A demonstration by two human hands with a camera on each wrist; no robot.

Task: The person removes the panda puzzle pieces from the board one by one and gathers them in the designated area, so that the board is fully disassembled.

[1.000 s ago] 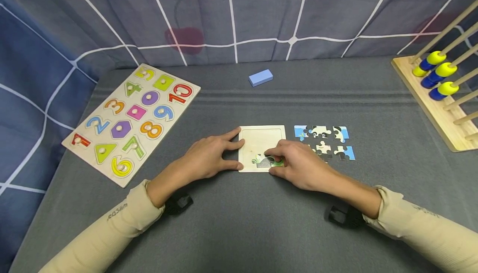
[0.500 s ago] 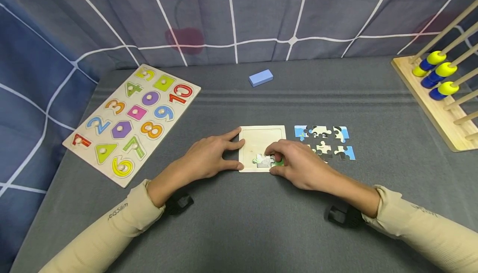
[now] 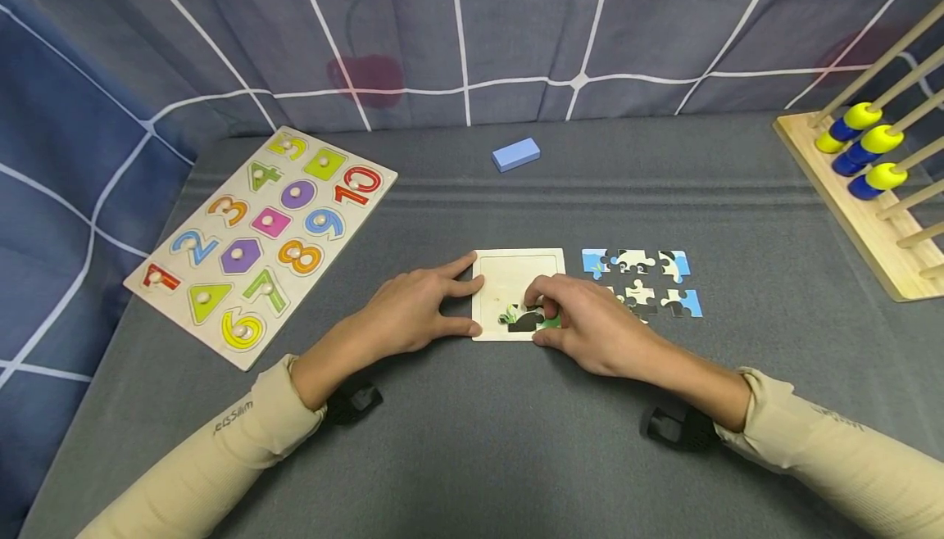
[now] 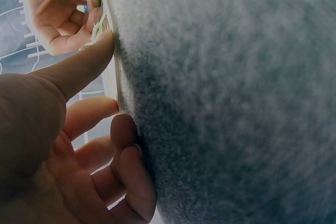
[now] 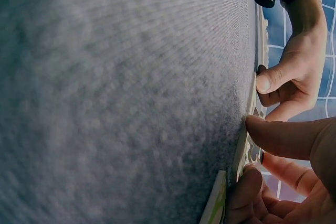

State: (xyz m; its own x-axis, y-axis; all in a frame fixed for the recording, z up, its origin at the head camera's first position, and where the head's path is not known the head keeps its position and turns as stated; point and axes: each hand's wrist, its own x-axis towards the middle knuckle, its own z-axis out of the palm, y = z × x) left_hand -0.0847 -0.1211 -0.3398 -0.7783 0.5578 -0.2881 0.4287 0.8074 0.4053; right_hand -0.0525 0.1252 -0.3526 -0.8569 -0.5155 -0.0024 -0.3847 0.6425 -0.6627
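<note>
A small square wooden puzzle tray (image 3: 509,277) with a raised rim lies in the middle of the table in the head view. My left hand (image 3: 409,307) rests with thumb and spread fingertips against its left edge. Over the tray's lower right corner, my right hand (image 3: 597,326) pinches a jigsaw piece (image 3: 525,321), dark with some green and white, its index finger curled on it. The right thumb is at the tray's front edge. The right fingers partly cover that corner. Several loose panda jigsaw pieces (image 3: 633,260) lie right of the tray, some partly hidden by the right hand.
A wooden number-and-shape peg board (image 3: 251,232) lies at the left. Behind the tray sits a blue block (image 3: 515,155). A wooden bead rack (image 3: 848,187) with yellow and blue beads stands at the right. A checked curtain (image 3: 413,39) hangs at the back.
The dark jigsaw piece under my right fingers showed a pale glare half a second ago and looks dark now, so its tilt has shifted slightly. My left hand has stayed in place.
</note>
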